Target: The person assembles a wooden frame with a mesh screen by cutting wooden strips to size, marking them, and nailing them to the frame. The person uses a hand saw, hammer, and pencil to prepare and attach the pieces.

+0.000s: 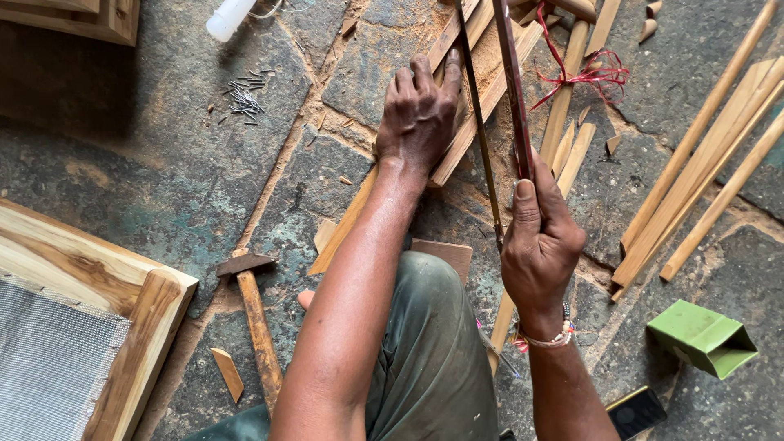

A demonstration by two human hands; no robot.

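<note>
Head view: two hands point(418, 114) point(541, 245), one saw point(514, 90), one hammer point(255, 314).

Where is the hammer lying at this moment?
In the head view, the hammer lies on the stone floor at lower left, between the wooden frame and the person's knee.

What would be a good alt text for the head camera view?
Seen from above, the left hand presses wooden strips onto a stone floor while the right hand grips a saw frame. A hammer lies nearby.
</note>
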